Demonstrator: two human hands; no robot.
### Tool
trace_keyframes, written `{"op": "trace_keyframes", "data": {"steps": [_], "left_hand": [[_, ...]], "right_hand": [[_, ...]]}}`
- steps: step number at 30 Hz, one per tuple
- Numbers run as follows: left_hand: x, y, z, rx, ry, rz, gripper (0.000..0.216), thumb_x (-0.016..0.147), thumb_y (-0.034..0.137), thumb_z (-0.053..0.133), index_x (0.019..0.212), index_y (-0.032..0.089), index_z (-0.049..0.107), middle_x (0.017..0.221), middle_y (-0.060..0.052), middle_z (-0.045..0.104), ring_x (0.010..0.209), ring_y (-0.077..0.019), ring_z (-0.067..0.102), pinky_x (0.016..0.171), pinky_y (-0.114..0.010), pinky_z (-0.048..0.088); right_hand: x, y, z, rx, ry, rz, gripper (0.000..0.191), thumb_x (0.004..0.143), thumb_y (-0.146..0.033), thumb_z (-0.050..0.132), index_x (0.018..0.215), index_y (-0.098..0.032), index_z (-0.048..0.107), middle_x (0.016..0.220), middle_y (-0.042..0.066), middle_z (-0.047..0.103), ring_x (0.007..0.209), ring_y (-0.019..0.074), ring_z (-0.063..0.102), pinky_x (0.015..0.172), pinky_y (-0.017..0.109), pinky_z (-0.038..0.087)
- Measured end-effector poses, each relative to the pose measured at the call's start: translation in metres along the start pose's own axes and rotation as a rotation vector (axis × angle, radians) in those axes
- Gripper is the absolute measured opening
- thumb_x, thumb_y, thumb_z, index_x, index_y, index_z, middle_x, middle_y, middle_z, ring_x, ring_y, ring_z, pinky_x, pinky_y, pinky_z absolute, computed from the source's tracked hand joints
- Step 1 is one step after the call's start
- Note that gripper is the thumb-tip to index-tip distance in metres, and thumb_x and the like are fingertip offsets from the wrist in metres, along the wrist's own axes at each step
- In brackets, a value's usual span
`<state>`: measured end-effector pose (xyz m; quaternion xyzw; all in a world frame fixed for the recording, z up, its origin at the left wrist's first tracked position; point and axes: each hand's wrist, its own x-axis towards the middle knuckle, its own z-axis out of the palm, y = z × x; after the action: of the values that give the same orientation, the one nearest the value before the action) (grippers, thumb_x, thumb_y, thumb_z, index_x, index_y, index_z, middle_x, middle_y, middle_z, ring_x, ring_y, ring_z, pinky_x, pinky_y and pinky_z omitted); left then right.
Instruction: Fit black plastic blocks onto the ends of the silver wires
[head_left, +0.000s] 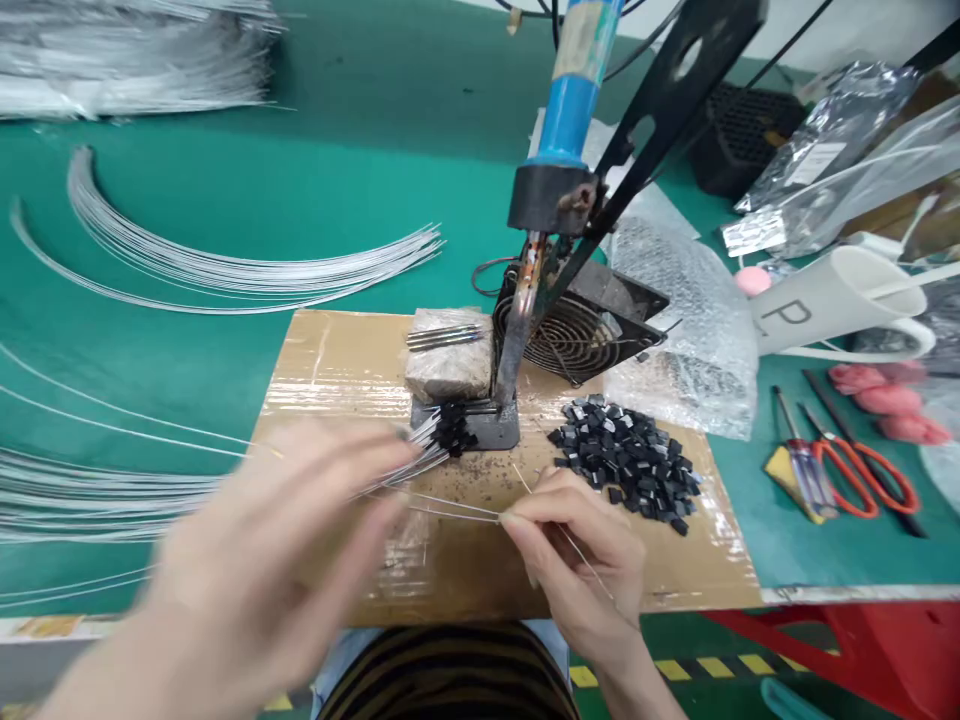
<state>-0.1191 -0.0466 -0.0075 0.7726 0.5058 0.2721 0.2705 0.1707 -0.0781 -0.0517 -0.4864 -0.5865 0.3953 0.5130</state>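
Note:
My right hand [581, 555] is closed in a pinch on the ends of thin white wires [457, 513], above the cardboard. A thin bare strand [585, 562], maybe solder wire, also passes through its fingers. Smeared by motion, my left hand [277, 540] is over the white wire bundle [97, 490]; its grip cannot be made out. Just beyond its fingertips, several wires end in a cluster of small black pieces [452, 430] by a metal plate [499, 432]. A blue-handled soldering iron [564, 120] hangs tip down in a black stand above that plate.
A heap of small black pieces [630, 460] lies on the cardboard [330, 370]. Behind stand a wrapped block [450, 365] with metal rods and a fan [581, 335]. More wires [262, 275] lie at the left; scissors [847, 475], a screwdriver [810, 475] and a white mug [832, 300] at the right.

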Motion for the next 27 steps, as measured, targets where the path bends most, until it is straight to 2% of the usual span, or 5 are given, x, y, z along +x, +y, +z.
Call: {"op": "trace_keyframes", "data": {"steps": [2, 5, 13, 21, 27], "left_hand": [[0.016, 0.046, 0.044, 0.079, -0.045, 0.227, 0.052, 0.089, 0.009, 0.067, 0.137, 0.028, 0.061, 0.128, -0.002, 0.073, 0.117, -0.02, 0.068, 0.111, -0.031, 0.047], [0.027, 0.068, 0.071, 0.044, -0.073, 0.172, 0.028, 0.096, 0.009, 0.058, 0.118, 0.027, 0.061, 0.102, 0.0, 0.075, 0.094, -0.0168, 0.071, 0.098, -0.031, 0.051], [0.031, 0.049, 0.067, -0.37, -0.339, -0.34, 0.028, 0.104, 0.041, 0.054, 0.085, 0.022, 0.064, 0.066, 0.004, 0.049, 0.057, -0.0124, 0.041, 0.05, -0.024, 0.034], [0.041, 0.056, 0.07, -0.45, -0.169, -0.39, 0.023, 0.096, 0.035, 0.064, 0.08, 0.02, 0.069, 0.061, 0.005, 0.052, 0.052, -0.0091, 0.041, 0.047, -0.018, 0.033], [0.042, 0.055, 0.068, -0.469, -0.161, -0.397, 0.019, 0.094, 0.034, 0.067, 0.081, 0.021, 0.072, 0.062, 0.003, 0.062, 0.052, -0.009, 0.05, 0.048, -0.016, 0.039]], "right_hand": [[-0.001, -0.001, 0.001, -0.006, 0.003, -0.004, 0.015, 0.093, -0.009, 0.072, 0.09, -0.023, 0.074, 0.072, -0.002, 0.063, 0.066, 0.0143, 0.056, 0.06, 0.029, 0.045], [-0.001, -0.001, 0.002, -0.008, 0.011, -0.002, 0.015, 0.093, -0.009, 0.072, 0.09, -0.023, 0.074, 0.074, -0.002, 0.063, 0.066, 0.0138, 0.057, 0.059, 0.028, 0.045], [0.002, -0.003, 0.008, 0.01, 0.032, 0.08, 0.011, 0.093, -0.014, 0.075, 0.084, -0.021, 0.075, 0.072, -0.003, 0.063, 0.064, 0.0113, 0.055, 0.059, 0.025, 0.044], [-0.005, -0.001, 0.005, 0.302, 0.093, 0.277, 0.051, 0.113, -0.044, 0.035, 0.111, -0.024, 0.082, 0.087, 0.004, 0.061, 0.062, 0.0142, 0.059, 0.05, 0.027, 0.051], [0.0, -0.007, 0.014, 0.351, 0.058, 0.362, 0.024, 0.103, -0.036, 0.065, 0.104, -0.024, 0.085, 0.082, 0.001, 0.063, 0.048, 0.008, 0.059, 0.044, 0.021, 0.052]]}}
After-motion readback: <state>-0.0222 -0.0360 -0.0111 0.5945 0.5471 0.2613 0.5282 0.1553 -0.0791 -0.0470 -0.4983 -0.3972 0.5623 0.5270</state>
